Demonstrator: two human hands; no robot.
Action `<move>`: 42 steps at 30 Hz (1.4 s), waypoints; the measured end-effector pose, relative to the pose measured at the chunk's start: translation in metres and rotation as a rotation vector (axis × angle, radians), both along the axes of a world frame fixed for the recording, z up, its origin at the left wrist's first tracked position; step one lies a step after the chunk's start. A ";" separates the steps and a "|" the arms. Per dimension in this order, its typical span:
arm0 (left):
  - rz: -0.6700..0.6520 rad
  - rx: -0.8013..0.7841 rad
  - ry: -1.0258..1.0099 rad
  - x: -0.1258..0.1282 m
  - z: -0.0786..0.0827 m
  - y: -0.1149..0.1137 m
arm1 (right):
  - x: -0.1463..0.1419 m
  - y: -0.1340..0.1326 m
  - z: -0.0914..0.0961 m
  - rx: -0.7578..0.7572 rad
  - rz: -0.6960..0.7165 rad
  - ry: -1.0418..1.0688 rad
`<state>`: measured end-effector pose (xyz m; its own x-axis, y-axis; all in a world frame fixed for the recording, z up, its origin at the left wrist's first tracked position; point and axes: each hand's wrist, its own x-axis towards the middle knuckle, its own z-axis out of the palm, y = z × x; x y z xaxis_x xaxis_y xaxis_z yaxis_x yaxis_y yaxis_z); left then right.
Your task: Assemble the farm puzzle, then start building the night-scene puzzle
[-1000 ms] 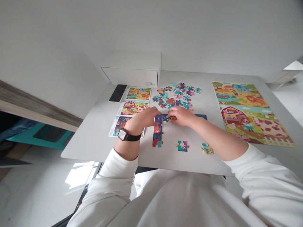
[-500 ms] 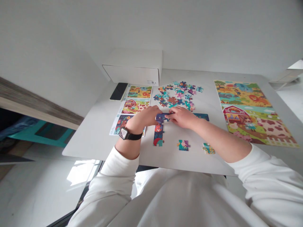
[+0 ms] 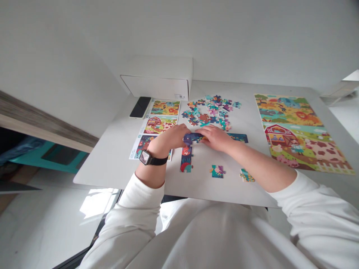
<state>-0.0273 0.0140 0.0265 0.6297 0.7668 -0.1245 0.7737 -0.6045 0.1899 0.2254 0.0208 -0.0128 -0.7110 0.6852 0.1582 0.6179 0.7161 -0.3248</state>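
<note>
Left forearm (image 3: 151, 177) angled far-right, left hand (image 3: 175, 136) bent rightward at far-left corner of part-built puzzle (image 3: 186, 154) on bench (image 3: 112, 160); right hand (image 3: 214, 137) curled over puzzle's far edge, right forearm (image 3: 260, 164) slanting far-left. Hands close, just apart; grip: cannot tell.

Nothing legible; tiny print (image 3: 180, 96) on white box (image 3: 153, 87)

On the table (image 3: 196, 186), puzzle pieces (image 3: 204, 118) are flanked by a sheet (image 3: 160, 125) at left and a poster (image 3: 304, 136) at right; a box (image 3: 155, 87) is set behind the sheet.
</note>
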 end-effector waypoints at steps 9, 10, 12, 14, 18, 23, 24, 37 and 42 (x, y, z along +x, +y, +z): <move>0.070 0.023 -0.111 -0.008 -0.006 0.006 | 0.071 0.007 0.013 0.075 -0.162 0.051; 0.085 0.039 -0.143 -0.006 -0.005 0.005 | 0.084 0.005 0.013 0.080 -0.188 0.043; 0.091 0.064 -0.199 0.000 -0.003 0.004 | 0.107 -0.002 0.012 0.071 -0.198 0.032; 0.070 0.083 -0.222 0.008 -0.004 0.002 | 0.124 -0.009 0.008 0.052 -0.196 0.032; 0.060 0.134 -0.232 0.025 -0.015 0.002 | 0.136 -0.017 0.000 0.033 -0.204 0.070; 0.059 0.142 -0.219 0.038 -0.028 0.004 | 0.132 -0.018 -0.011 0.045 -0.185 0.100; 0.051 0.128 -0.216 0.039 -0.029 0.004 | 0.132 -0.017 -0.012 0.049 -0.188 0.099; 0.188 0.137 -0.274 0.030 -0.023 0.009 | 0.136 -0.019 -0.012 0.062 -0.209 0.156; 0.441 0.204 -0.228 0.021 -0.016 0.013 | 0.140 -0.019 -0.012 0.115 -0.279 0.195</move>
